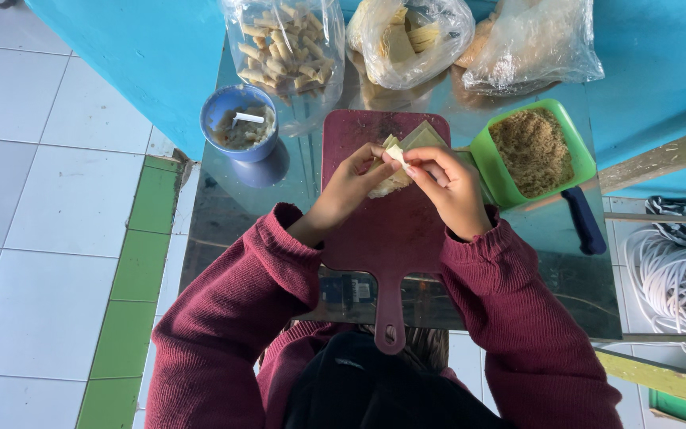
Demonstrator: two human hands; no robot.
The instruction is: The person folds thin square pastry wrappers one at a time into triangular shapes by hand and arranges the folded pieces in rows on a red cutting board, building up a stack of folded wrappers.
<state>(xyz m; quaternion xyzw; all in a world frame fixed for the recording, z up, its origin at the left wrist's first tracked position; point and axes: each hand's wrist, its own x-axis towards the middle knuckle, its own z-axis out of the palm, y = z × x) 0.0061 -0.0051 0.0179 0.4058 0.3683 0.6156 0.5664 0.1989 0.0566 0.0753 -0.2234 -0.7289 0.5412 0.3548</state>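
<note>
Both my hands meet over a dark red cutting board [391, 238] on a glass table [224, 206]. My left hand [347, 191] and my right hand [448, 187] pinch a pale yellow pastry wrapper [393, 152], folding it between the fingertips. More of the wrapper [387, 187] shows beneath my hands, and a flat square wrapper [425, 135] lies on the board just beyond them. Both arms wear maroon knit sleeves.
A blue bowl [239, 119] of paste with a white utensil stands at the left. A green tub [533, 151] of brown crumbs sits right of the board, with a blue-handled tool [583, 220] beside it. Three clear bags, one of rolled sticks [287, 44], lie at the back. White rope [668, 278] is coiled at right.
</note>
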